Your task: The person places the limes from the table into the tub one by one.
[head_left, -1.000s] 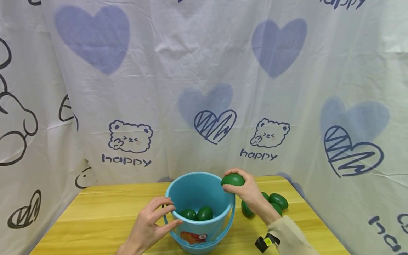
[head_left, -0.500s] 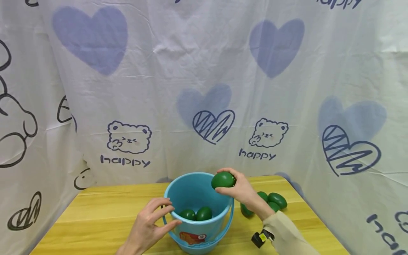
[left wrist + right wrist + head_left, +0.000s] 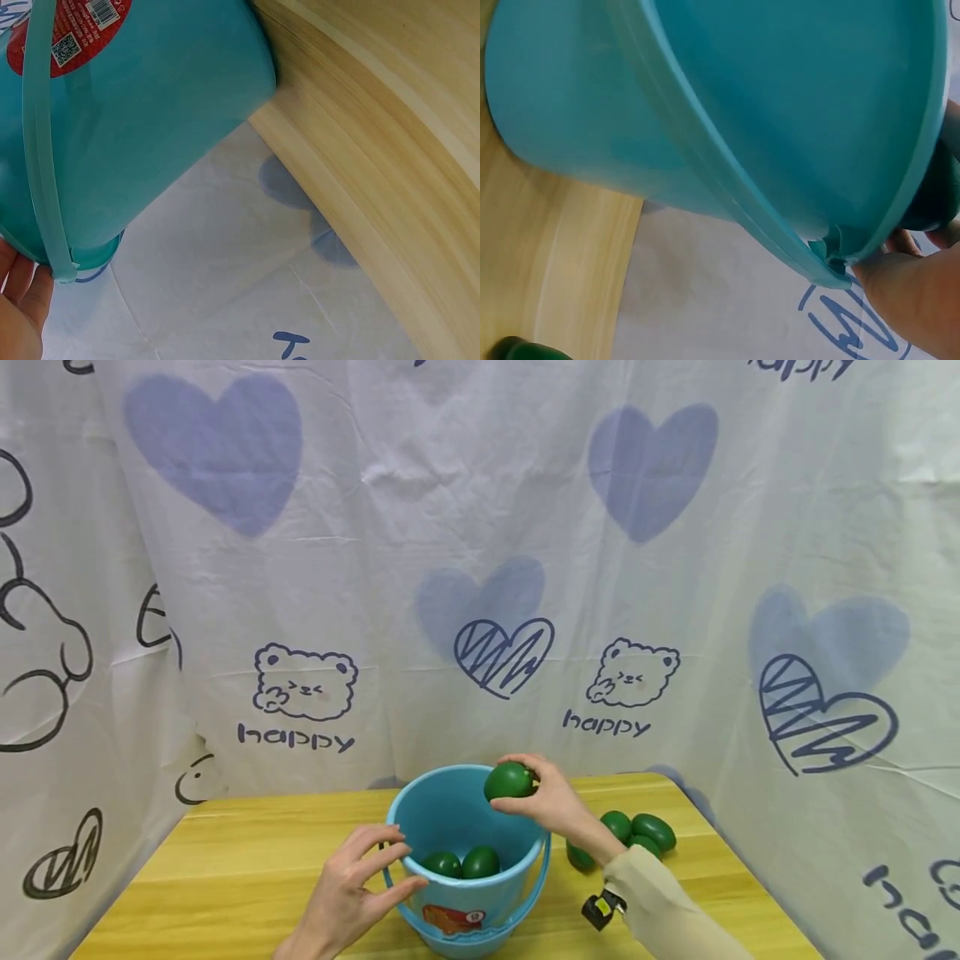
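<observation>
A blue bucket [image 3: 420, 810] stands on the table with two green egg-shaped objects [image 3: 481, 862] visible inside. The right hand [image 3: 551, 797] grips another green object [image 3: 509, 781] above the bucket's right rim; in the right wrist view this dark green object [image 3: 934, 191] is partly hidden behind the rim. At the bucket's left rim, the left hand [image 3: 348, 885] rests with thumb and fingers spread around the edge. The left wrist view shows the left fingers [image 3: 34, 292] at the rim, beside the handle joint [image 3: 64, 270].
Several more green objects [image 3: 653, 832] lie in a cluster on the wooden table [image 3: 247, 860] right of the bucket, partly behind the right forearm. The bucket's handle [image 3: 534, 893] hangs down in front. A printed cloth [image 3: 420, 510] hangs behind and beside the table.
The right hand has moved left with the green object, from the bucket's right edge to over its opening. The left hand has stayed at the left rim.
</observation>
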The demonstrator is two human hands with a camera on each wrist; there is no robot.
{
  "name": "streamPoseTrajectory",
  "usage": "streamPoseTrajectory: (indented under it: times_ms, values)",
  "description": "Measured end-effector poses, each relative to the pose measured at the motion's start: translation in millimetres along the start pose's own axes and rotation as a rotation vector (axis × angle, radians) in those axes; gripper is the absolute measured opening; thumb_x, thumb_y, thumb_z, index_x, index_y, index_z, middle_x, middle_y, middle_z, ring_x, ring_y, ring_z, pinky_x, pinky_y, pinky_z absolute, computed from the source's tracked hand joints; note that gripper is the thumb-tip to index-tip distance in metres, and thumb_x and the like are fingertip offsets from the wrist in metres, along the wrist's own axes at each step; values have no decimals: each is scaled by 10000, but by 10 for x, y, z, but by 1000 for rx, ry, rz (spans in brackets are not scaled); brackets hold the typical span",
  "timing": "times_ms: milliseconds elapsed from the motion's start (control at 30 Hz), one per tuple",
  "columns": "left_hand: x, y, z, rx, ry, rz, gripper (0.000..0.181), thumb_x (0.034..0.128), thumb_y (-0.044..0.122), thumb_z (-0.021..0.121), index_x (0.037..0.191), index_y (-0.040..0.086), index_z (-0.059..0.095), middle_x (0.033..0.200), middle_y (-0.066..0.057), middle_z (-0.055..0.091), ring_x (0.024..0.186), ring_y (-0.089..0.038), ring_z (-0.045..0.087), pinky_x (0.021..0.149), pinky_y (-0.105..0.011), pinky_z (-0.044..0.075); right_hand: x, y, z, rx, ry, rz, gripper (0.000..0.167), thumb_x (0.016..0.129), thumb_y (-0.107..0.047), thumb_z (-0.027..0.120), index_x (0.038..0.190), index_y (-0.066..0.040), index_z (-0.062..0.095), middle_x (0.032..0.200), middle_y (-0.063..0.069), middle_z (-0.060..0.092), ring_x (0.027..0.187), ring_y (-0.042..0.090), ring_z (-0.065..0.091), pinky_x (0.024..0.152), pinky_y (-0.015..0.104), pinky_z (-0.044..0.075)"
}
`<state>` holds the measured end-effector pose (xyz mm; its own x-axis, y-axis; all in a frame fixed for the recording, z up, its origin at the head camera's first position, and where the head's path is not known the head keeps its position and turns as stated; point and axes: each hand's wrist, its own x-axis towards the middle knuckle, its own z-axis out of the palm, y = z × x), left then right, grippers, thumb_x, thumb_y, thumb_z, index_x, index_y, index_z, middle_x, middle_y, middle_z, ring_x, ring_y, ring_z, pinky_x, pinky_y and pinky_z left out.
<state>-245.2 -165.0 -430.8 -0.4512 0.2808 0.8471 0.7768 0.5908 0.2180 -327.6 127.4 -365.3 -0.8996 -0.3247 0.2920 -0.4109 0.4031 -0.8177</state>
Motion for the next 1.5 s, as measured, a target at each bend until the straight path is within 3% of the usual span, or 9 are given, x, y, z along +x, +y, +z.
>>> streamPoseTrajectory:
  times_ms: [200, 433, 633, 1000, 1400, 1500]
  values:
    - [3, -3, 2, -3, -6, -5, 345, 713, 329, 872, 1010, 213, 740, 1097, 33, 659, 1004, -141, 598, 814, -394, 615, 51, -3, 50, -52, 4, -26, 589, 776, -256, 842, 1294, -133, 590, 1222, 100, 622, 974, 232, 628, 762, 352, 592]
    - [6, -12, 10, 2, 9, 21, 346, 710, 325, 876, 1005, 204, 742, 1096, 29, 659, 999, -138, 596, 811, -374, 613, 93, -21, 65, -85, 18, -13, 591, 766, -252, 851, 1294, -175, 597, 1242, 86, 621, 976, 226, 629, 763, 352, 593]
    - [3, 0, 3, -3, -7, -8, 340, 717, 317, 872, 1012, 207, 742, 1102, 36, 656, 1000, -134, 591, 811, -374, 611, 106, -30, 58, -78, 11, 12, 583, 766, -253, 850, 1289, -185, 602, 1215, 84, 629, 962, 222, 624, 760, 351, 587]
    - [2, 16, 16, -19, 25, 22, 353, 706, 300, 882, 1013, 194, 744, 1098, 26, 657, 997, -140, 588, 903, -206, 548, 111, -25, 40, -47, -6, 13, 573, 771, -259, 846, 1284, -179, 604, 1180, 80, 642, 951, 213, 620, 761, 342, 581]
    - [-6, 14, 28, -22, 32, 27, 354, 710, 307, 879, 1016, 194, 742, 1099, 24, 656, 1001, -144, 588, 935, -167, 521, 111, -12, 46, -53, -9, 19, 572, 783, -289, 837, 1291, -180, 598, 1184, 73, 642, 960, 213, 618, 761, 342, 582]
    - [1, 15, 28, -23, 36, 36, 352, 713, 311, 877, 1015, 188, 743, 1099, 16, 658, 999, -153, 591, 953, -135, 496, 113, -15, 42, -56, -14, 19, 541, 803, -311, 818, 1284, -189, 604, 1208, 57, 646, 1024, 232, 623, 808, 371, 584]
